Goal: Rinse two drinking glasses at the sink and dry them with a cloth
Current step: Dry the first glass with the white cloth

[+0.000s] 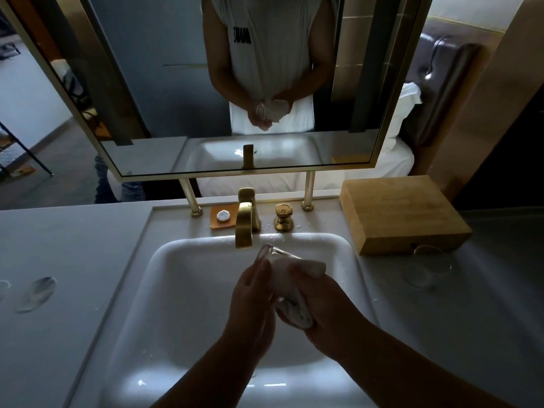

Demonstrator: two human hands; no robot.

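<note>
Gripping glass (272, 253), left hand (250, 293), cloth (294, 278) beside

Over the sink (182, 278), hands hold a glass (272, 252) and cloth (297, 290); tap (245, 228) behind, box (403, 213) and another glass (428, 267) to its right.

The sink (182, 278) was glossy white, like glazed ceramic, with bright highlights on its smooth basin. The tap (245, 223) and its handle (283, 220) were brushed gold metal with a soft sheen. The desk (73, 260) looked smooth, matt and pale grey. The box (403, 213) was light wood with visible grain. The cloth (297, 269) was soft white fabric, the glass (272, 251) clear and shiny. A second clear glass (426, 267) showed faint reflections.
</note>
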